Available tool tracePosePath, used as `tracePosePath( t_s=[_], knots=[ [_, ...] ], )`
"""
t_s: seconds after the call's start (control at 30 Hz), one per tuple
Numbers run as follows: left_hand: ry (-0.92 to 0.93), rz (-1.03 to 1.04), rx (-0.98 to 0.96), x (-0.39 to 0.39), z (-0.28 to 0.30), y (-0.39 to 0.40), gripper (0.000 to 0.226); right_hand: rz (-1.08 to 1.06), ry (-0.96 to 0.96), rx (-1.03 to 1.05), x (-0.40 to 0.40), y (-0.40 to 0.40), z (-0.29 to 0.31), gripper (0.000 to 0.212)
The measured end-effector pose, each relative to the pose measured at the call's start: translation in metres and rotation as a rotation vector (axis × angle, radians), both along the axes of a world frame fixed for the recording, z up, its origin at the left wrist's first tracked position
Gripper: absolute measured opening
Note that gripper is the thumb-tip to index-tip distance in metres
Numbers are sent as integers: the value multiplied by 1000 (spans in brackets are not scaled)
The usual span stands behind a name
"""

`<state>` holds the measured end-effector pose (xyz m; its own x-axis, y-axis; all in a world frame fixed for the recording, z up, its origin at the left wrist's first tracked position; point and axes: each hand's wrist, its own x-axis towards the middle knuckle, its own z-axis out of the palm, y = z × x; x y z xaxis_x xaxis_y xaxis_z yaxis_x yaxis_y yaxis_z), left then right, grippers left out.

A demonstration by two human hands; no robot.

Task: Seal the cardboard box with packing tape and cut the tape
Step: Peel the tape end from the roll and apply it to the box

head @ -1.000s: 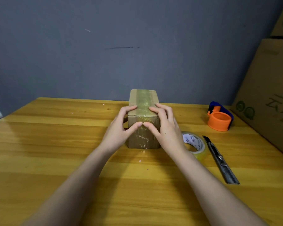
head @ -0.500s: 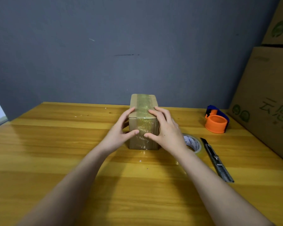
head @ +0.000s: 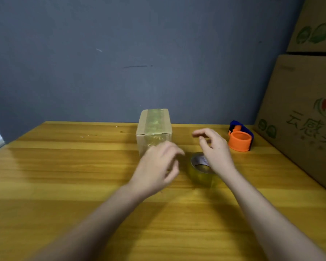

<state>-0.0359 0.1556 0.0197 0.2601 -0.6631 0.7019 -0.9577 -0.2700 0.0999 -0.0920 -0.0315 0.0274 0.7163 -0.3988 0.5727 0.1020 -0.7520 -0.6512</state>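
A small cardboard box (head: 154, 127) stands on the wooden table (head: 64, 176), with a strip of shiny tape along its top and down its near face. My left hand (head: 158, 166) hovers blurred in front of the box's lower right corner, fingers apart, holding nothing. My right hand (head: 214, 149) is open above the roll of clear packing tape (head: 200, 171), which lies flat to the right of the box. The utility knife is hidden behind my right arm.
An orange and blue tape dispenser (head: 240, 137) sits at the back right. Large printed cardboard cartons (head: 305, 117) are stacked along the table's right edge. A grey wall (head: 139, 53) stands behind the table.
Both hands have let go of the box's near face and moved right. The right hand now sits over the tape roll, the left in front of the box.
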Motion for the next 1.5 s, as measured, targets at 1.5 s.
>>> tracePosePath(
  t_s=[1.5],
  knots=[
    [1440, -509, -522, -18, -33, -86, 44, 109, -53, -151, -36, -6, -40, 78]
  ],
)
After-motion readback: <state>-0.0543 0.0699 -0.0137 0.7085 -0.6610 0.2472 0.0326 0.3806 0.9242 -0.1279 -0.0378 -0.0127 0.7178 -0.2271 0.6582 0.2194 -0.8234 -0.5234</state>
